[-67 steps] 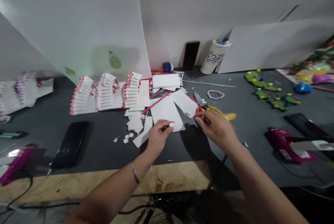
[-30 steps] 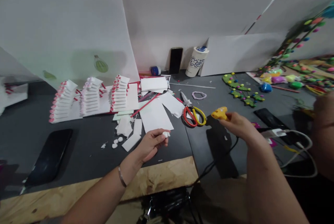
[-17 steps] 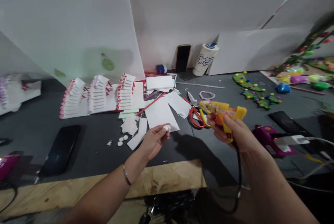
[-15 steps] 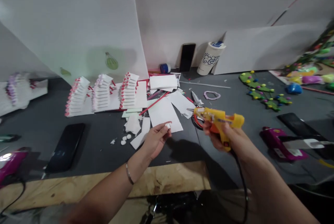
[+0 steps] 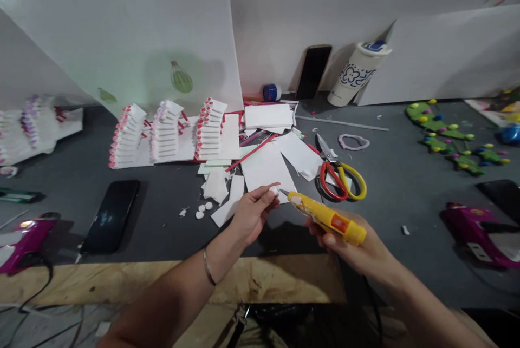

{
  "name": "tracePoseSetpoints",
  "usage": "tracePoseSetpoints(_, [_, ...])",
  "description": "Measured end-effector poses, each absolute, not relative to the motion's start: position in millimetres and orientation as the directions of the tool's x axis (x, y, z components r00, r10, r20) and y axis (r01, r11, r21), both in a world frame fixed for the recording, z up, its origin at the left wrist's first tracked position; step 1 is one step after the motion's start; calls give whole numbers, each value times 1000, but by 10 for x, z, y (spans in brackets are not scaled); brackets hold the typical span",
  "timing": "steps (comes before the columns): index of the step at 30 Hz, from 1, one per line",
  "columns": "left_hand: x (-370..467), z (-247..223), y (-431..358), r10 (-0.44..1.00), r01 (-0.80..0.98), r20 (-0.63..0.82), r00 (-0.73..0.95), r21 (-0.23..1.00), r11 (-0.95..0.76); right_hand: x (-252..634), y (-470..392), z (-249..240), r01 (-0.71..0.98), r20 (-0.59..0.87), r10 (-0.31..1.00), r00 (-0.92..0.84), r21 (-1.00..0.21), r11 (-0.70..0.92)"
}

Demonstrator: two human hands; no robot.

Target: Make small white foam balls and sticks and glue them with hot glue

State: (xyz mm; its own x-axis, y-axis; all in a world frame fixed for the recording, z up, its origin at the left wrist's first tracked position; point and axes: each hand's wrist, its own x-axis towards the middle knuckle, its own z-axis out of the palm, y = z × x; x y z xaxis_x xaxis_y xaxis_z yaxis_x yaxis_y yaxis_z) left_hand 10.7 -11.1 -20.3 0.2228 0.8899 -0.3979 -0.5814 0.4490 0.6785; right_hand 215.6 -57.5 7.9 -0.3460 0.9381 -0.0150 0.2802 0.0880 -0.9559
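Note:
Pinched between the fingertips of my left hand [image 5: 255,212] is a small white foam piece [image 5: 274,190]. My right hand [image 5: 345,240] grips a yellow hot glue gun [image 5: 325,212], its nozzle pointing left and reaching the white piece; whether glue is coming out is too small to tell. Several small white discs [image 5: 200,211] lie on the dark table left of my left hand. White paper sheets and scraps [image 5: 264,169] are spread beyond it. Scissors with red and yellow handles [image 5: 335,177] rest just past the glue gun.
Fan-shaped rows of white rolls with red tips [image 5: 209,131] stand at the back left. A black phone [image 5: 111,217] lies on the left; another phone [image 5: 313,72] leans by a white tumbler [image 5: 357,74]. Magenta power strips [image 5: 479,234] and green decorations [image 5: 439,120] sit right.
The glue gun has come left and turned, bringing its nozzle to the white piece in my left hand. The scissors now show fully. The view has shifted.

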Motion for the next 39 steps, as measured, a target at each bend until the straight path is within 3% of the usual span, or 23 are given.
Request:
tracePoseSetpoints(18, [111,-142,-138,863,-569,-433,261,653,500,2100,-541,175,507,160,900,-406,-779,368])
tracePoseSetpoints(39, [104,-132,-122,859,-578,-438,263,642,505,2087,-572,147,650,165,914,-370,-657,382])
